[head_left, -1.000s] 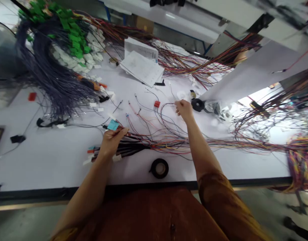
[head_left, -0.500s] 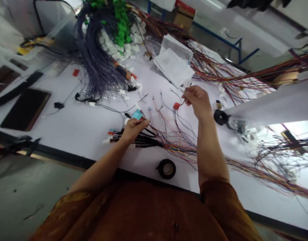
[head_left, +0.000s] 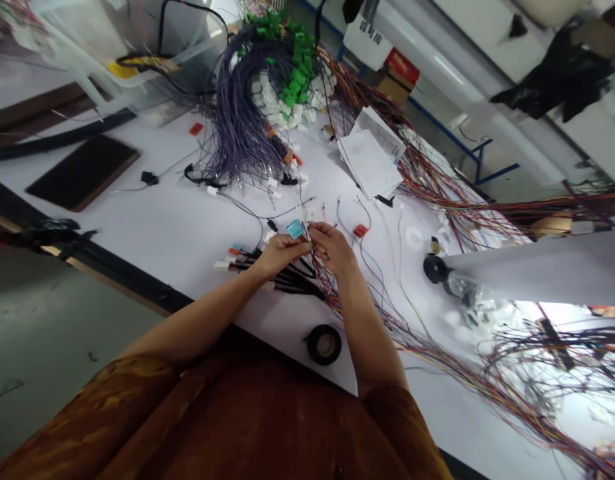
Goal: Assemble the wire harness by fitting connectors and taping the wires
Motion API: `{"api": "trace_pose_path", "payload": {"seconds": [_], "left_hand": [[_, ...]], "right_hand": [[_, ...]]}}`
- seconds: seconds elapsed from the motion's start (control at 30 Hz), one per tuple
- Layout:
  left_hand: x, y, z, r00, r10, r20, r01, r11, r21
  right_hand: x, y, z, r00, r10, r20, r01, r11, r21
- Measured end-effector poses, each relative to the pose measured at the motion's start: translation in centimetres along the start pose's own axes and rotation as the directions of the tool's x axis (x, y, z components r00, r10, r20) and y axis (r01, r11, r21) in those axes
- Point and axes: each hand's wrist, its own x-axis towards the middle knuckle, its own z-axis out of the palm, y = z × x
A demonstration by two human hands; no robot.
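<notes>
My left hand (head_left: 282, 255) pinches thin wires beside a light-blue tag (head_left: 295, 229). Close against it on the right, my right hand (head_left: 332, 247) is closed on wires of the same group, its fingertips almost touching my left ones. Black-sleeved cable ends (head_left: 297, 280) lie just below both hands, with white and orange connectors at their left tips. To the right of my right hand, a red tag (head_left: 360, 231) sits on loose thin wires. A roll of black tape (head_left: 324, 345) lies near the table's front edge.
A purple wire bundle (head_left: 232, 113) with green and white connectors lies at the back. Papers (head_left: 371, 163) rest beside long red and yellow wires. A dark flat phone-like object (head_left: 82, 172) lies at left, near a clear plastic bin (head_left: 187, 67). Another black roll (head_left: 435, 269) is at right.
My right hand has moved left and down from near the papers to beside my left hand. The camera view has shifted. My left hand still holds wires by the blue tag.
</notes>
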Motion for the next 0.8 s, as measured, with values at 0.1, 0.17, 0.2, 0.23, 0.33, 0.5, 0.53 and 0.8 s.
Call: {"api": "trace_pose_path", "payload": {"seconds": [0.1, 0.17, 0.2, 0.23, 0.33, 0.5, 0.53, 0.8], "left_hand": [[0.2, -0.3, -0.1, 1.000, 0.009, -0.003, -0.009, 1.000, 0.004], [0.3, -0.6, -0.2, 1.000, 0.003, -0.006, -0.003, 1.000, 0.003], [0.4, -0.6, -0.2, 1.000, 0.001, -0.011, -0.001, 1.000, 0.002], [0.4, -0.7, -0.2, 1.000, -0.001, -0.016, 0.001, 1.000, 0.002], [0.3, -0.5, 0.0, 0.999, -0.009, -0.036, 0.009, 1.000, -0.002], [0.0, 0.1, 0.2, 0.999, -0.013, -0.040, 0.013, 1.000, -0.010], [-0.1, 0.2, 0.3, 0.999, -0.014, -0.041, 0.014, 1.000, -0.003], [-0.5, 1.0, 0.3, 0.998, 0.063, -0.002, -0.062, 0.993, 0.102]], "right_hand": [[-0.1, 0.1, 0.5, 0.999, -0.024, -0.030, 0.025, 1.000, 0.018], [-0.1, 0.4, 0.7, 0.999, -0.036, -0.041, 0.037, 0.999, 0.035], [0.0, 0.5, 0.7, 0.998, -0.039, -0.049, 0.041, 0.998, 0.040], [0.1, 0.6, 0.7, 0.998, -0.039, -0.057, 0.041, 0.998, 0.042], [0.2, 0.7, 0.7, 0.996, -0.024, -0.084, 0.027, 0.999, 0.033], [0.1, 0.6, 1.1, 0.994, -0.015, -0.110, 0.018, 0.999, 0.027], [0.2, 0.7, 1.2, 0.994, -0.017, -0.110, 0.020, 0.999, 0.028], [-1.1, 0.4, 0.0, 0.985, -0.145, -0.092, 0.119, 0.963, -0.242]]}}
